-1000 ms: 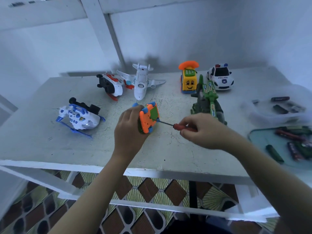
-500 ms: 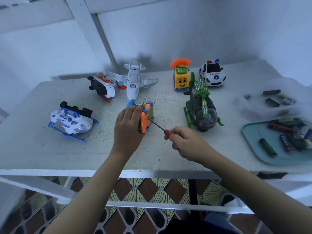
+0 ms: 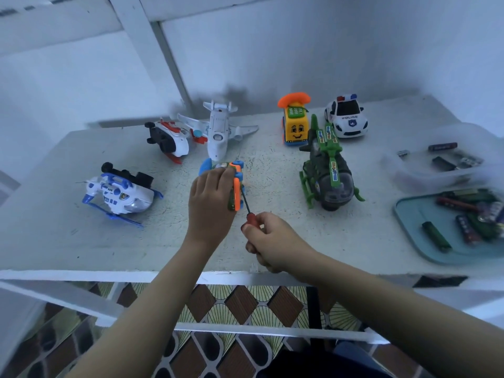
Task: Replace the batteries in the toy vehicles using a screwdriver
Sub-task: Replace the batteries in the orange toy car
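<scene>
- Orange toy vehicle is held on edge over the middle of the table, with the left hand wrapped round it.
- Screwdriver: the curled right hand pinches its red handle. The thin shaft slants up to the toy's underside. The tip looks seated there, though it's too small to be sure.
- Batteries lie on a teal tray, far right.

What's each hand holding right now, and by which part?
Left hand grips the orange toy vehicle round its body, tipped on edge. Right hand holds the screwdriver by its red handle, tip at the toy.
</scene>
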